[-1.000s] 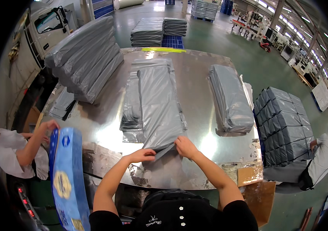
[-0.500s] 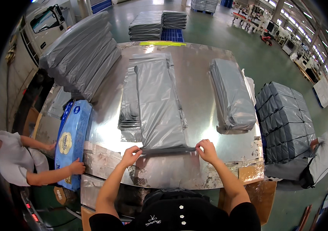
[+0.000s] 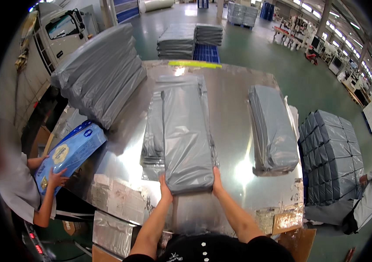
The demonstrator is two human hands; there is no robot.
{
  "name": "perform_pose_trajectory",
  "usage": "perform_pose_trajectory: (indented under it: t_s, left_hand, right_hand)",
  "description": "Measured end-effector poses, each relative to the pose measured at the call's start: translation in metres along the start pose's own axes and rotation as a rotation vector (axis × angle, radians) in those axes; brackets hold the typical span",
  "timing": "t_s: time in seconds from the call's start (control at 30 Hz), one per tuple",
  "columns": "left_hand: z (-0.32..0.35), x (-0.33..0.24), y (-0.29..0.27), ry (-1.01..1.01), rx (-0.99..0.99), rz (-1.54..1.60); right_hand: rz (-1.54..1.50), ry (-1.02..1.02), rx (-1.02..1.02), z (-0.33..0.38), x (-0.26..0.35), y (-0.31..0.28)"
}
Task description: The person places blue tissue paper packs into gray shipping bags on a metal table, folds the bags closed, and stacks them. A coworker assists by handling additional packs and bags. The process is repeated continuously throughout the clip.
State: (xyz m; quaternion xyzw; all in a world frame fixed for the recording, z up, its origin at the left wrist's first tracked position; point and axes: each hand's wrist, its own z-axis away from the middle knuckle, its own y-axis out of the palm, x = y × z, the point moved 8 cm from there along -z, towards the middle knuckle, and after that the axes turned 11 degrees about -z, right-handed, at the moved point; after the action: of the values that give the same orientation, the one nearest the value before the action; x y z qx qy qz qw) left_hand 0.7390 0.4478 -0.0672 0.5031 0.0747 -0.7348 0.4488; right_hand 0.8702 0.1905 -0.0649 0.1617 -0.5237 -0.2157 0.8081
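A long grey plastic-wrapped package [image 3: 186,131] lies lengthwise on the shiny metal table [image 3: 234,100], on top of a flat stack of grey bags [image 3: 153,135]. My left hand [image 3: 165,188] presses against the package's near left corner. My right hand [image 3: 217,181] holds its near right corner. Both hands grip the near end from the sides.
A second wrapped grey package [image 3: 273,129] lies to the right. A tall pile of grey packages [image 3: 101,72] sits at the table's left. A person at the left holds a blue printed pack [image 3: 70,153] against the table edge. Stacked grey bundles [image 3: 330,157] stand right of the table.
My hands moved from pinching the bag's open end to clasping the sides of the package's near end. The person at left tilted the blue pack onto the table edge.
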Motion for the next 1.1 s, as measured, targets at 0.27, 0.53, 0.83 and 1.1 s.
perform_pose_trajectory:
  t_s: [0.27, 0.53, 0.83, 1.1]
  left_hand:
    - [0.086, -0.138, 0.122, 0.432, -0.097, -0.059]
    - [0.179, -0.116, 0.294, 0.423, 0.211, -0.063]
    - [0.196, 0.028, 0.454, 0.424, 0.68, -0.435]
    - [0.139, 0.109, 0.507, 0.49, 0.864, -0.754]
  right_hand:
    - [-0.19, 0.103, 0.3, 0.059, 0.166, 0.077]
    - [-0.258, -0.45, -0.002, 0.097, 0.346, -0.046]
    - [-0.232, -0.445, -0.259, 0.017, 0.445, -0.214]
    - [-0.286, -0.516, -0.402, -0.086, 0.41, -0.321]
